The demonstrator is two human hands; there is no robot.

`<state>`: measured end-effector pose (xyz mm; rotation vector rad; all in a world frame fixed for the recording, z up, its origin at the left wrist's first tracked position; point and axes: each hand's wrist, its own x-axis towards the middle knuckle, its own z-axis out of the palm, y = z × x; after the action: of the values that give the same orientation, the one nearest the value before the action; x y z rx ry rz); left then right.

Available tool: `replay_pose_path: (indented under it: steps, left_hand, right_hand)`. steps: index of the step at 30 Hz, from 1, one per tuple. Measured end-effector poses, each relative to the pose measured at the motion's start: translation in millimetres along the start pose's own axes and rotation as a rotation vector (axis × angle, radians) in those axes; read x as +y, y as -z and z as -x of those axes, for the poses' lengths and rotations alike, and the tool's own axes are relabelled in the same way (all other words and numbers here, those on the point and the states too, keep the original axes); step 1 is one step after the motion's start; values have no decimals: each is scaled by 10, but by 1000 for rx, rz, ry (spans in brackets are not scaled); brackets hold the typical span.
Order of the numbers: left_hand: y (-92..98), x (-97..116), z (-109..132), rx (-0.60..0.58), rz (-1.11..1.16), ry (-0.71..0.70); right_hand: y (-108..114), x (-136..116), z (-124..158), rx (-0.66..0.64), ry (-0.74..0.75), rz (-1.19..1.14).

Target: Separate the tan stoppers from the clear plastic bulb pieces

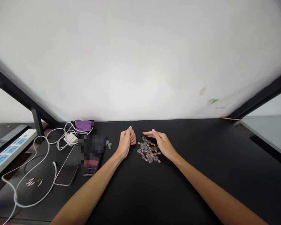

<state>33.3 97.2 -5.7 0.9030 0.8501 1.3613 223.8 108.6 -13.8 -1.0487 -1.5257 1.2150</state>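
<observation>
Forearms [103, 168] lead to a loosely closed left hand [127, 139], contents unclear, and a flat, open right hand [162, 143] beside corked bottles [148, 150]; nudge the glass gently, palm low.

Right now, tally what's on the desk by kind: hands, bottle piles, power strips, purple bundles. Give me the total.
Hands: 2 (left hand, right hand)
Bottle piles: 1 (corked bottles, overlapping too much to count singly)
Power strips: 1 (white power strip)
Purple bundles: 1 (purple bundle)
Total: 5
</observation>
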Motion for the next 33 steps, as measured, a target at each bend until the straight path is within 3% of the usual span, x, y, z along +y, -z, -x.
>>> replay_pose_path:
  steps: [6,20,28,33]
  left_hand:
    - [4,7,4,-8,-58,-93]
    - [112,37,-23,-87,121,9]
    - [107,49,-22,-107,57,13]
    - [100,-25,-16,-127,-51,-25]
  right_hand:
    - [-2,16,-5,70,3,-40]
    - [41,-8,26,181,19,-93]
    - [70,66,29,110,37,-12]
    - [63,31,65,-15,82,91]
